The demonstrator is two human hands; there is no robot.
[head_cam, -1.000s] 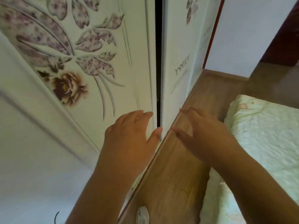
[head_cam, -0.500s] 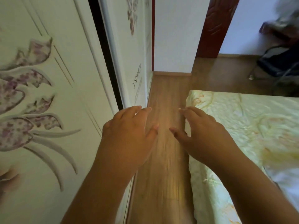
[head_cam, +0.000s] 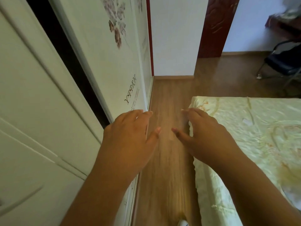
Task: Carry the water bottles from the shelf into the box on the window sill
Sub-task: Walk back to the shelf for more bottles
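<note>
1. Neither the water bottles, the shelf, nor the box on the window sill can be seen; their direction from the hands cannot be told, and no long axis can be judged.
2. The left hand (head_cam: 130,137) is held just beside the wardrobe's flowered sliding door (head_cam: 114,62), its fingers (head_cam: 143,114) loosely spread and grasping nothing.
3. The right hand (head_cam: 206,136) is held on the far side of the floor strip from the wardrobe, over the edge of the bed (head_cam: 252,136), its fingers (head_cam: 189,112) likewise relaxed and empty.
4. A dark gap (head_cam: 65,51) is seen between the wardrobe's two doors; the left hand is the nearer to it. Whether the shelf lies behind it is only a guess.
5. The wooden floor (head_cam: 169,95) runs from the wardrobe toward an open doorway (head_cam: 211,26); a chair (head_cam: 283,62) beyond it is cut off by the frame edge.
6. The fingertips and the floor below them are blurred, so fine detail cannot be made out.
</note>
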